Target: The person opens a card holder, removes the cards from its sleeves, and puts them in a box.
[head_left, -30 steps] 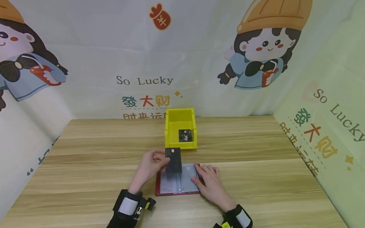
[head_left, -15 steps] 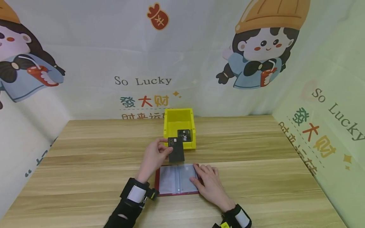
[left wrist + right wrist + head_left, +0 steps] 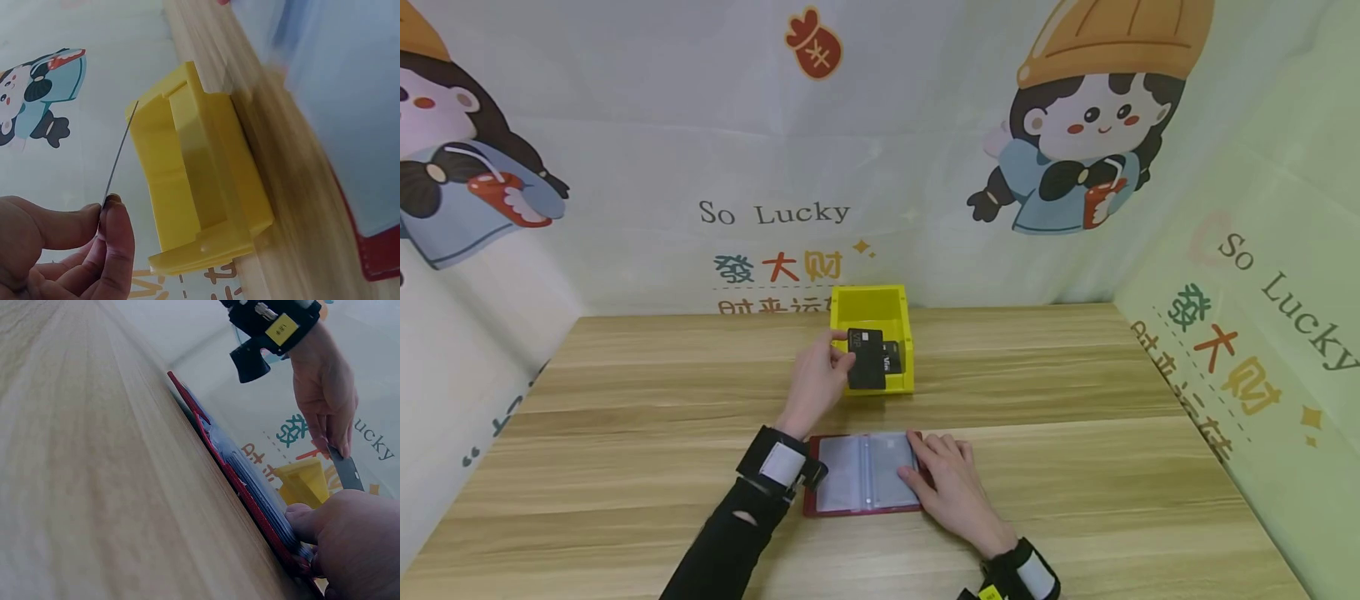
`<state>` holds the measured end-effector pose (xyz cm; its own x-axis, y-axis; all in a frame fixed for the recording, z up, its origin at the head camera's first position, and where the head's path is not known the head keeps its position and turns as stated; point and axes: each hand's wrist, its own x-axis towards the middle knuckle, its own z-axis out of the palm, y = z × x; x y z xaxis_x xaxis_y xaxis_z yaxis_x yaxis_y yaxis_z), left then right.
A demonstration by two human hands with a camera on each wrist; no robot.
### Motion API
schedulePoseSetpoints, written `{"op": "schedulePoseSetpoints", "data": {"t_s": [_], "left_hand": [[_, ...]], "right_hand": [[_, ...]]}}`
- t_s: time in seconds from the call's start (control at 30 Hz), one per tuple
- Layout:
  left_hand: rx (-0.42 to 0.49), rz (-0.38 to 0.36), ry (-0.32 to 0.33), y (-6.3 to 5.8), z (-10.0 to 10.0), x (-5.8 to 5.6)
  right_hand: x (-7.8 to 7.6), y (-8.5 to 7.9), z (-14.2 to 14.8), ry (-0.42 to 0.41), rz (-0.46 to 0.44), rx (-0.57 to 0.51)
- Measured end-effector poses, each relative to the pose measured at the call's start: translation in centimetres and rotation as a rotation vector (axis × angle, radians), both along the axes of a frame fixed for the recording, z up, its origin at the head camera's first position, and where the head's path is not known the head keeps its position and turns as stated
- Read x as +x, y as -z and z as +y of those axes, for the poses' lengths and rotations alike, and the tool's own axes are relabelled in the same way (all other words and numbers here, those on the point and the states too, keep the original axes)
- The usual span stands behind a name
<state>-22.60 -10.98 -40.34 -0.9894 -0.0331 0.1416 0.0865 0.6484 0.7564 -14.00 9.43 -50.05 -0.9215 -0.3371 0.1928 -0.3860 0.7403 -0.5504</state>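
My left hand (image 3: 822, 375) pinches a black VIP card (image 3: 866, 367) between thumb and fingers, over the front of a yellow bin (image 3: 868, 302). The left wrist view shows the card (image 3: 119, 156) edge-on beside the bin (image 3: 197, 162). A second black card (image 3: 892, 357) lies inside the bin, partly covered by the held one. On the table, a red card holder (image 3: 810, 502) lies spread with its clear sleeves (image 3: 839, 475) showing. My right hand (image 3: 953, 487) rests on its right side, thumb (image 3: 303, 519) pressing the sleeve stack.
The wooden table (image 3: 662, 400) runs back to a printed cloth backdrop (image 3: 925, 167), with another cloth side (image 3: 1247, 292) on the right. The bin stands at the back of the table, behind the card holder.
My left hand has carried the black card forward, away from the card holder and up to the yellow bin. My right hand has stayed on the card holder.
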Motion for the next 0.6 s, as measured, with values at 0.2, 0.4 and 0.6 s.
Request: {"op": "schedulePoseSetpoints", "data": {"t_s": [0.2,0.4,0.6], "left_hand": [[-0.033,0.017,0.025,-0.1,0.7,-1.0],[-0.061,0.02,0.038,0.1,1.4,-1.7],[-0.095,0.042,0.053,0.4,2.2,-2.4]], "right_hand": [[0.1,0.0,0.1,-0.001,0.006,-0.007],[0.0,0.1,0.1,-0.005,0.017,-0.009],[0.1,0.1,0.1,-0.009,0.02,-0.004]]}}
